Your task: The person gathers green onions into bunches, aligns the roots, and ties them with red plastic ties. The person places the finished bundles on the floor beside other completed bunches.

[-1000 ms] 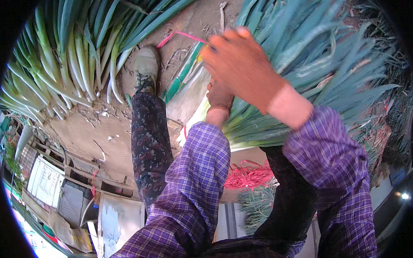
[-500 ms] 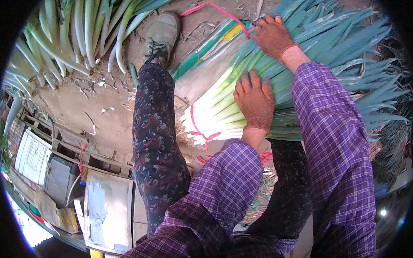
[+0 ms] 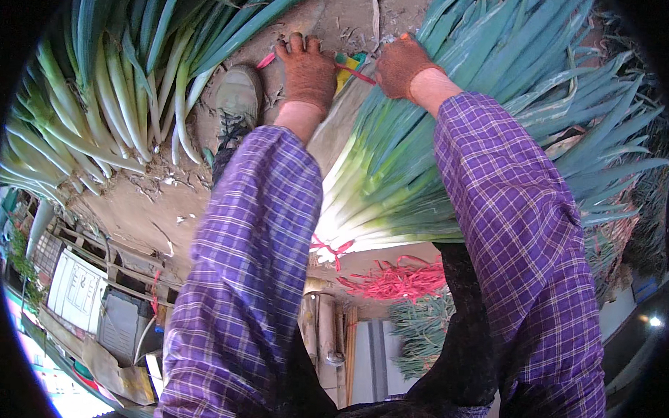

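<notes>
A large bundle of green onions (image 3: pixel 380 174) lies across the ground before me, white ends toward the near left, leaves fanning to the far right. A thin red ribbon is tied round its white ends. My left hand (image 3: pixel 307 74), in a brown work glove, is over another red ribbon (image 3: pixel 354 72) beyond the bundle, its fingers bent but apart. At the bundle's far edge my right hand (image 3: pixel 406 68), gloved alike, has its fingers curled in beside the leaves. The ribbon runs up to this hand; what its fingers hold is hidden.
More loose green onions (image 3: pixel 117 105) lie at the far left, near my shoe (image 3: pixel 239 99). Red ribbons (image 3: pixel 398 277) are heaped by my legs. A white panel (image 3: pixel 76 288) and a grey crate (image 3: pixel 122 323) stand lower left. Dry scraps litter the ground.
My left hand has left the middle of the bundle and reached far left onto the ribbon. The right hand's fingers, spread on the leaves before, are now curled at their edge. The view has shifted.
</notes>
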Demonstrator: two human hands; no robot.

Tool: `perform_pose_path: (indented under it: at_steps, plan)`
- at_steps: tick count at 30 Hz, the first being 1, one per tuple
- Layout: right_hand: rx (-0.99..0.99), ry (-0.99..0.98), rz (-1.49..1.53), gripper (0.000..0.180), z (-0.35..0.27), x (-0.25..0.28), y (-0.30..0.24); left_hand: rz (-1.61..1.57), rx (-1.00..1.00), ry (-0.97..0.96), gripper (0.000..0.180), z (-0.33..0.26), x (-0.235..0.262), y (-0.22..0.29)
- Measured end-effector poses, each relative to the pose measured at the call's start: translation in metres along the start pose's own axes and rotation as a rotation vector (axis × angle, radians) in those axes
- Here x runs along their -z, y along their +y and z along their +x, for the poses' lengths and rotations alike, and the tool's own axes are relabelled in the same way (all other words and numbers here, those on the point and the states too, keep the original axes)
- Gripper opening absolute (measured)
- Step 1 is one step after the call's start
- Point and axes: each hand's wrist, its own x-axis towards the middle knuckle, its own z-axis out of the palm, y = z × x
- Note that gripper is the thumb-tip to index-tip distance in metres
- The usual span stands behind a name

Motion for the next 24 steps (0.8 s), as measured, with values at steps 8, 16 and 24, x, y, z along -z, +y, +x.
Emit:
perform_pose_path:
  at_steps: [8,16,24]
  plan:
    - [0.002,0.102,-0.007,0.032,-0.024,-0.011,-0.003,-0.805,0.124,-0.599,0.020,-0.022,0.015,-0.016]
    - [-0.047,0.059,0.058,0.037,-0.026,-0.001,-0.020,-1.581,0.747,-0.955,0.013,-0.085,0.035,-0.019]
    - [-0.073,0.023,0.038,0.035,-0.012,-0.011,-0.011,-1.833,0.648,-0.954,0.021,-0.086,0.087,-0.013]
